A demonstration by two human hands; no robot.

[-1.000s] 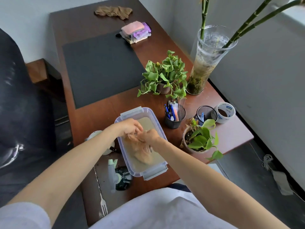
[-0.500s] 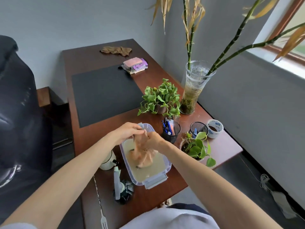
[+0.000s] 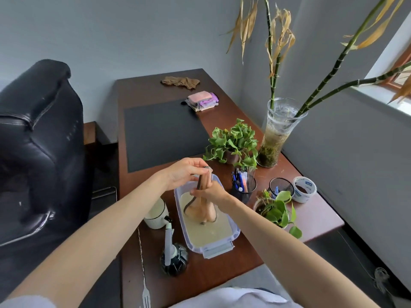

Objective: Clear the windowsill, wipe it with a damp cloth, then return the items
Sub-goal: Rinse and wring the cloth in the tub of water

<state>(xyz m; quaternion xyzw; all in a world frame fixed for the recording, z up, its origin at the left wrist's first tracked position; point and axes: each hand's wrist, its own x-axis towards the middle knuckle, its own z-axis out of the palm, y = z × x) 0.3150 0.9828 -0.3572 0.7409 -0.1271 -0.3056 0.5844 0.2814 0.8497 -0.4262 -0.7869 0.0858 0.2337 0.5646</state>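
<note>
Where a second ago the cloth (image 3: pixel 203 205) lay sunk in the tub (image 3: pixel 222 245), it now hangs twisted above the water — left hand (image 3: pixel 185 173) gripping the top, right hand (image 3: pixel 213 192) squeezing at 5 o'clock — wringing under way; wiping comes next.

Black office chair (image 3: pixel 37 138), fork (image 3: pixel 146 296)

My arms are bare from wrist to upper arm. A short white sleeve (image 3: pixel 24 302) covers my left shoulder. My white top (image 3: pixel 231 298) shows at the bottom edge.
</note>
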